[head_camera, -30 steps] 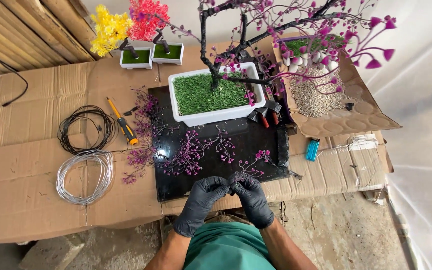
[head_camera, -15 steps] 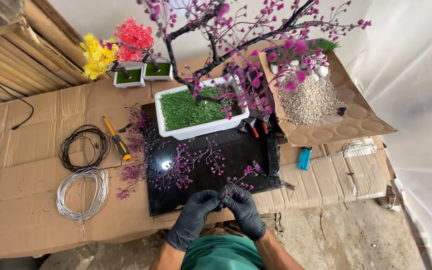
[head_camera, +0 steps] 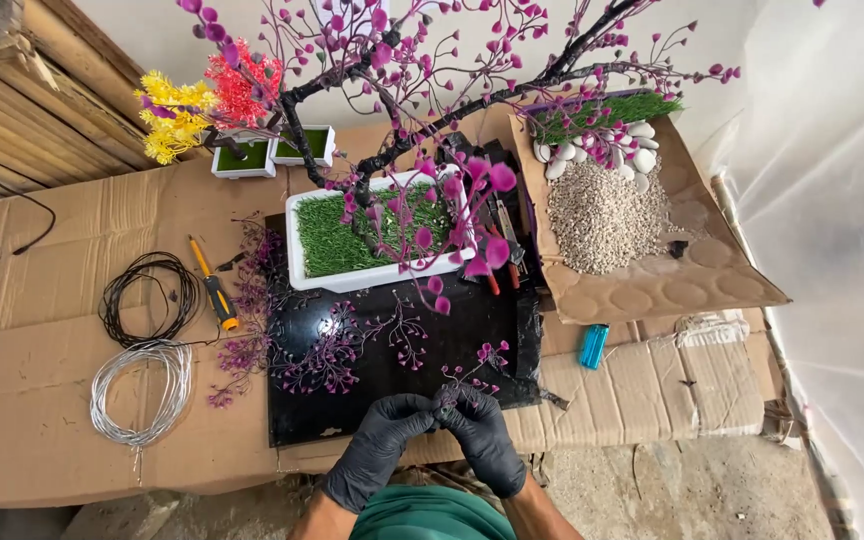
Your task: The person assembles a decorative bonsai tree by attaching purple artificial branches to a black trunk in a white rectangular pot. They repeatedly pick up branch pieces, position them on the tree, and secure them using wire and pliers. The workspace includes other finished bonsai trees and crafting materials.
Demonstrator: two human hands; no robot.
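Beaded sprig (head_camera: 470, 372), purple, pinched at its stem end between the fingertips of both gloved hands, its small branches fanning up and away from the fingers over the near edge of the black board (head_camera: 392, 400). Left hand (head_camera: 377, 450) in black glove, fingers curled tight, thumb and forefinger meeting on the stem. Right hand (head_camera: 482, 440) likewise closed, fingertips touching the left's around the same stem. More purple sprigs (head_camera: 327, 355) spread on the board just beyond. White planter (head_camera: 377, 235) with green turf farther back, dark trunk rising from it. Silver wire coil (head_camera: 142, 390) well left, black coil (head_camera: 147, 297) behind it.
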